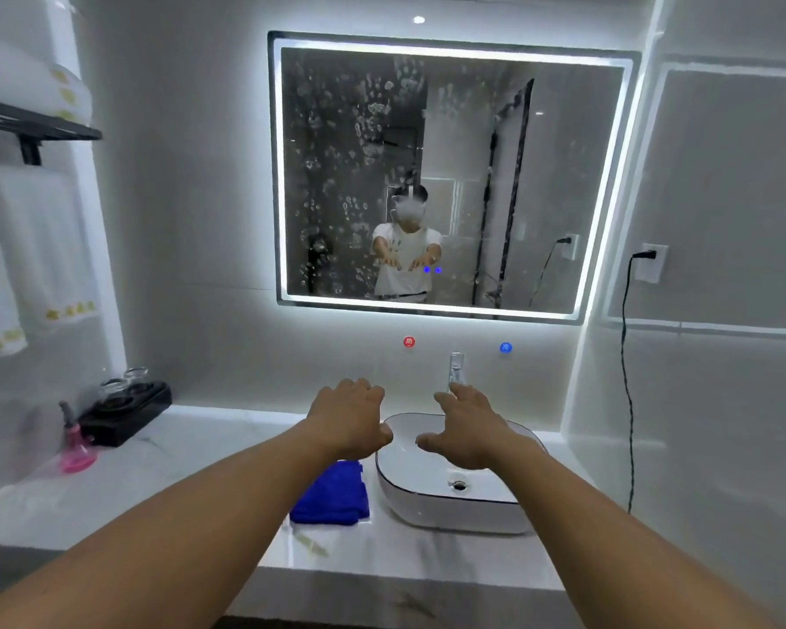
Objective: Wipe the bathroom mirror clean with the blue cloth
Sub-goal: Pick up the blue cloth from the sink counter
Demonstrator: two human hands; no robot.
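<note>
Hovering above the blue cloth [332, 494], left hand [346, 415] and right hand [470, 429] hold nothing, fingers relaxed.

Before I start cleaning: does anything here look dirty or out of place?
Yes. The mirror is covered in smudges and prints, thickest on its left half. The cloth lies folded beside the basin, untouched.

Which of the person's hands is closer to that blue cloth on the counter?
The left hand. It hovers just above the blue cloth, not touching it. The right hand hangs over the sink basin, which stands to the cloth's right.
</note>
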